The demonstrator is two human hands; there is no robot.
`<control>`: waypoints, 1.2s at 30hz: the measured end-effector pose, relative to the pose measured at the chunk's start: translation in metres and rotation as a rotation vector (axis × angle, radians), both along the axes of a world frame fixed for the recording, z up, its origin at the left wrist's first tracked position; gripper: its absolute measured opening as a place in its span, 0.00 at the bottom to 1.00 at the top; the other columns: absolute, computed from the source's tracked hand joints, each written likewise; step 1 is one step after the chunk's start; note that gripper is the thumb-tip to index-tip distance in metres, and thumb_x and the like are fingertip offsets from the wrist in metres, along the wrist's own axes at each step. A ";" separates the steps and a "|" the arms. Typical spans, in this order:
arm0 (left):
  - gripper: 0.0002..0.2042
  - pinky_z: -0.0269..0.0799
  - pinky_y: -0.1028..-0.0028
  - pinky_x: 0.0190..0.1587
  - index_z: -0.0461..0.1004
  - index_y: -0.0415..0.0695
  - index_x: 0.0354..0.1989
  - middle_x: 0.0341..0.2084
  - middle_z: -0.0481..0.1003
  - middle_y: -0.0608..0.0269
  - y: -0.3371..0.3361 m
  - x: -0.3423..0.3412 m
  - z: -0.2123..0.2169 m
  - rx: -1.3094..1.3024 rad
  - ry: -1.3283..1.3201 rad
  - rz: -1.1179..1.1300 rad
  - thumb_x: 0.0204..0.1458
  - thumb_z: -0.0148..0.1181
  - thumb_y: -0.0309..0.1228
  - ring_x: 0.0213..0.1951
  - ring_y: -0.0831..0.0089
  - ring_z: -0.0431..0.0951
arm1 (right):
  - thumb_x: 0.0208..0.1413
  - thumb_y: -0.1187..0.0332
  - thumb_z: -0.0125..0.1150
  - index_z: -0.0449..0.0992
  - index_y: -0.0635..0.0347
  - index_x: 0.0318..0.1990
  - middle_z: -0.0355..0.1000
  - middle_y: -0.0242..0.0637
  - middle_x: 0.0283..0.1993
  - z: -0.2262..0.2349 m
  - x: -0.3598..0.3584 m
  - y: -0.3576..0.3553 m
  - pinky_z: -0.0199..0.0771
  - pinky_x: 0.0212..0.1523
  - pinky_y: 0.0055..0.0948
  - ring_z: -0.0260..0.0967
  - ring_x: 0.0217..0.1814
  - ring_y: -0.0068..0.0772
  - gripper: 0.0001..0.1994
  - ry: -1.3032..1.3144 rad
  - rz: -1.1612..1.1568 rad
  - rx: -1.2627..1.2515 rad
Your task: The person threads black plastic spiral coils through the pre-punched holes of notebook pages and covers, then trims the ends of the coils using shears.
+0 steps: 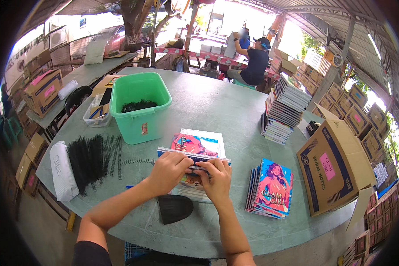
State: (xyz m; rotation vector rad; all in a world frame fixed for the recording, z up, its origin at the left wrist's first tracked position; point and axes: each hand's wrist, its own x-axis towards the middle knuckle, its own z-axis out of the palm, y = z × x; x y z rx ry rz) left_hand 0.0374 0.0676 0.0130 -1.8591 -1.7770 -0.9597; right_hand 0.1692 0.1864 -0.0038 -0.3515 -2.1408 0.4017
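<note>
Table (pixel 217 106) first: notebook (pixel 195 153) lies near front edge, bin (pixel 139 106) just behind-left. Left hand (pixel 167 170) and right hand (pixel 216 176) pinch coil (pixel 195 160) along spine; best kept level, teeth aligned with holes.

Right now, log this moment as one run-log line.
left hand: pressing thin stack of colourful-covered notebook pages | right hand: same stack, near edge | loose black wire spiral bindings: left | green plastic bin: behind
</note>
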 end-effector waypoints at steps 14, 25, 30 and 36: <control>0.07 0.69 0.62 0.38 0.70 0.40 0.32 0.25 0.72 0.54 0.006 -0.016 0.020 -0.215 -0.039 -0.006 0.47 0.57 0.29 0.35 0.56 0.73 | 0.47 0.63 0.65 0.79 0.55 0.35 0.73 0.31 0.33 -0.005 -0.001 0.009 0.65 0.42 0.36 0.67 0.39 0.37 0.10 0.072 0.047 -0.130; 0.09 0.71 0.61 0.39 0.72 0.37 0.37 0.30 0.74 0.51 0.004 -0.003 0.026 -0.342 0.014 0.007 0.47 0.57 0.27 0.37 0.54 0.75 | 0.42 0.64 0.68 0.80 0.54 0.32 0.73 0.32 0.33 0.009 0.008 0.007 0.68 0.41 0.34 0.67 0.40 0.38 0.09 0.009 0.063 -0.144; 0.11 0.71 0.61 0.39 0.71 0.37 0.36 0.32 0.73 0.50 0.010 -0.002 0.019 -0.322 -0.089 -0.044 0.47 0.59 0.30 0.37 0.54 0.75 | 0.41 0.67 0.68 0.80 0.54 0.33 0.74 0.32 0.33 0.003 0.009 0.015 0.68 0.43 0.33 0.68 0.42 0.38 0.10 0.042 0.071 -0.213; 0.11 0.70 0.62 0.38 0.71 0.40 0.36 0.32 0.73 0.52 0.016 0.003 0.020 -0.258 -0.046 -0.016 0.47 0.60 0.31 0.37 0.55 0.74 | 0.41 0.68 0.68 0.79 0.57 0.33 0.75 0.34 0.34 0.004 0.014 0.020 0.70 0.41 0.32 0.71 0.39 0.37 0.09 -0.022 0.126 -0.278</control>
